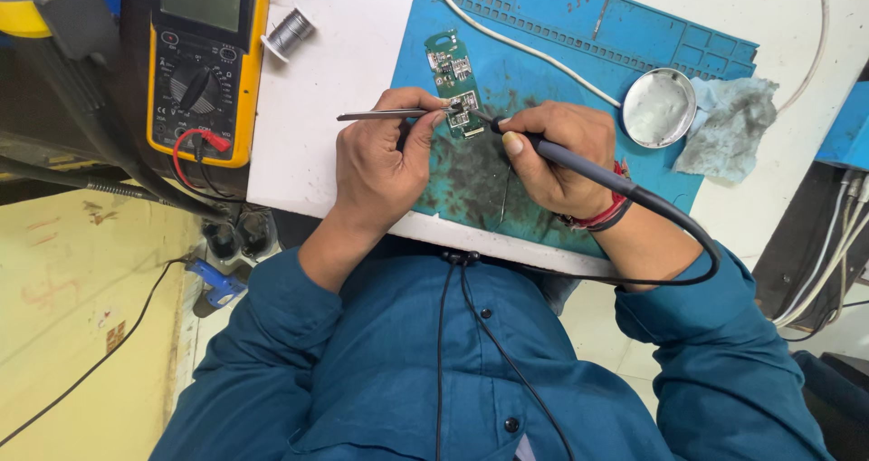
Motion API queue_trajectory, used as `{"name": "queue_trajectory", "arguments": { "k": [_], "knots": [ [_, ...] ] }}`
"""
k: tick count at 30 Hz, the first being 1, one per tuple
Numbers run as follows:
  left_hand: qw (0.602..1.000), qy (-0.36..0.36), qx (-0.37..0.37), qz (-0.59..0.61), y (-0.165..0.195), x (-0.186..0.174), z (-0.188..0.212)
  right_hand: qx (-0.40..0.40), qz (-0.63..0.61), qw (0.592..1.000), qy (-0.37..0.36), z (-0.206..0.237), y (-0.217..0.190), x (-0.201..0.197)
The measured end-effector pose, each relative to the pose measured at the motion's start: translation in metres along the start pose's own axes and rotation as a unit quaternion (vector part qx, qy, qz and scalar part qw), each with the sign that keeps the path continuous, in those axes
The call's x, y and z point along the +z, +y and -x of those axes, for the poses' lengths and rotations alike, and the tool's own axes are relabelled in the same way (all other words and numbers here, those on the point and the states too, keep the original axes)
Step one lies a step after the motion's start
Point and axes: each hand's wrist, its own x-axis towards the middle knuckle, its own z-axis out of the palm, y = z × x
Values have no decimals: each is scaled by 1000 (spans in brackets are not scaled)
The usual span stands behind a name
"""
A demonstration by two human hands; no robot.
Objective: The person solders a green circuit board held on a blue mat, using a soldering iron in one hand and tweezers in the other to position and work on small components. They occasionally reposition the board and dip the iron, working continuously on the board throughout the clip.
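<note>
Tweezers (385, 114) pinched in your left hand (380, 167), right hand (557, 158) gripping soldering iron (579, 164); keep both tips steady on the green circuit board's (454, 81) lower end.

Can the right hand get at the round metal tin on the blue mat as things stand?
Probably not freely: the right hand grips the dark soldering iron at the green circuit board. The path to the round metal tin looks open.
</note>
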Motion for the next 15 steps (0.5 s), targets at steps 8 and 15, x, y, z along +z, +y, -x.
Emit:
{"name": "queue_trajectory", "arguments": {
  "k": [8,15],
  "knots": [
    [1000,4,17,1,-1,0,0,-13,0,1000,1,-2,-1,-1],
    [1000,-3,10,-2,-2,0,0,-11,3,1000,0,-2,-2,-1]
  ]
}}
